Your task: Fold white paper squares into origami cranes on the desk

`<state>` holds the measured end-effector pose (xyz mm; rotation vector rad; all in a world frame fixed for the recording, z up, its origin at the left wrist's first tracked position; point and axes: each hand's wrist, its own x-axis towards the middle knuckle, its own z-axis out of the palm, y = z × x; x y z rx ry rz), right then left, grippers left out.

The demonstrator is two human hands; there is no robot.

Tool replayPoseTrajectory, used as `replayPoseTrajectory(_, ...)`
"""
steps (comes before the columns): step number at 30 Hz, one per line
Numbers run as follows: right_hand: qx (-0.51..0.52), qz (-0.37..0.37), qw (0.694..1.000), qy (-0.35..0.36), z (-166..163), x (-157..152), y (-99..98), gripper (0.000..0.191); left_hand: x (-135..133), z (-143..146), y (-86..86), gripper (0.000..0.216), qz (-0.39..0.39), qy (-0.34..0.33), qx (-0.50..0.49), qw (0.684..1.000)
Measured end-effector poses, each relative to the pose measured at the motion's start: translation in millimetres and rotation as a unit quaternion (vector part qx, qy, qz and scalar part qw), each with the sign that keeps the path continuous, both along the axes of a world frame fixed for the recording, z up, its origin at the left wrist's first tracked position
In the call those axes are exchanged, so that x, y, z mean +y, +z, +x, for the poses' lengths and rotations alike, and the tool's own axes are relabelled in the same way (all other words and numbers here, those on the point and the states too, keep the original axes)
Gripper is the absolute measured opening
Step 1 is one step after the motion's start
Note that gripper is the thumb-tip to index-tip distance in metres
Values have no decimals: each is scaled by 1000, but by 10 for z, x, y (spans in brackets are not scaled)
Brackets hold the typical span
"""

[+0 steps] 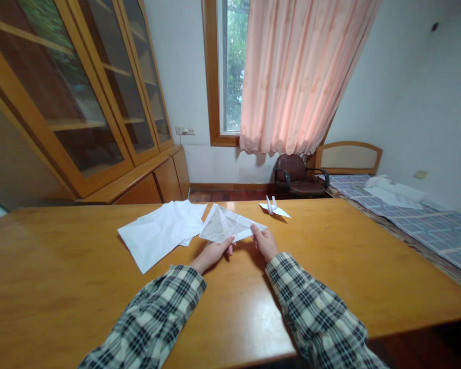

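— What've u got, & where?
— Folded white paper [226, 225], mid worktop [338, 256], in front of me. My L fingers [228, 240] pinch its near edge, thumb on top; R fingers [255, 230] pinch it nr the R tip
— Room to move?
— L's tight: loose sheets [161, 230] lie right by the paper's L end, can't tell if touching. R's roomier: paper crane [271, 208] sits nr the far edge, apart from my R fingers, then worktop runs on to its R edge, bed [438, 238] beyond
— & twd u?
— Worktop stretches btw my checked sleeves [165, 302] to the front edge
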<state>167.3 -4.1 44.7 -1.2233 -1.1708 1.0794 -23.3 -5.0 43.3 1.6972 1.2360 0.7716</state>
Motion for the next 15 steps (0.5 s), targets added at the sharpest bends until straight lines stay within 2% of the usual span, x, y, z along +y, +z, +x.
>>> replayPoseTrajectory(8, 44, 18, 999, -20, 37, 10, 69, 57, 32, 5, -16, 55, 25, 25, -30, 999)
replayPoseTrajectory(15, 55, 9, 998, -24, 29, -24, 121, 57, 49, 9, -40, 51, 3, 32, -73, 997)
